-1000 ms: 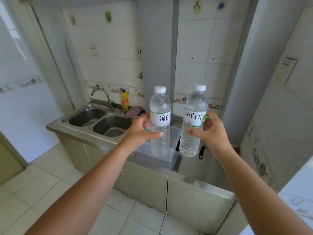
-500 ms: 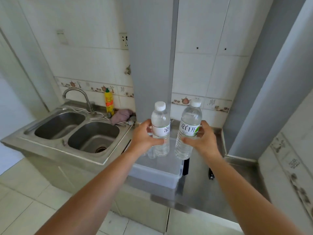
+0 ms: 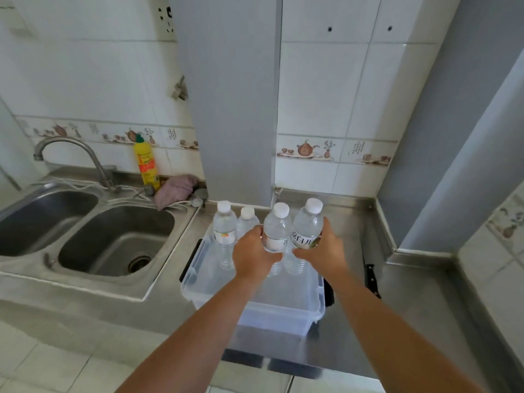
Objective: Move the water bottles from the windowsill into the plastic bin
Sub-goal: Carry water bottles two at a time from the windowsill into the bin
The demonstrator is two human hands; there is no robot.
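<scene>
- Your left hand (image 3: 255,255) grips one water bottle (image 3: 276,228); your right hand (image 3: 323,251) grips another (image 3: 307,225).
- Both upright, directly above the plastic bin (image 3: 286,307) on the table (image 3: 419,307); straight descent.
- Two bottles (image 3: 224,222) already stand inside at 10 o'clock.

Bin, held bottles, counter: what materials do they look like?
Bin: translucent plastic, slightly frosted; the counter shows through its walls. Bottle in the left hand and bottle in the right hand: clear thin ribbed plastic, white caps, printed wrap labels. Counter: probably stainless steel, brushed grey with dull reflections.
</scene>
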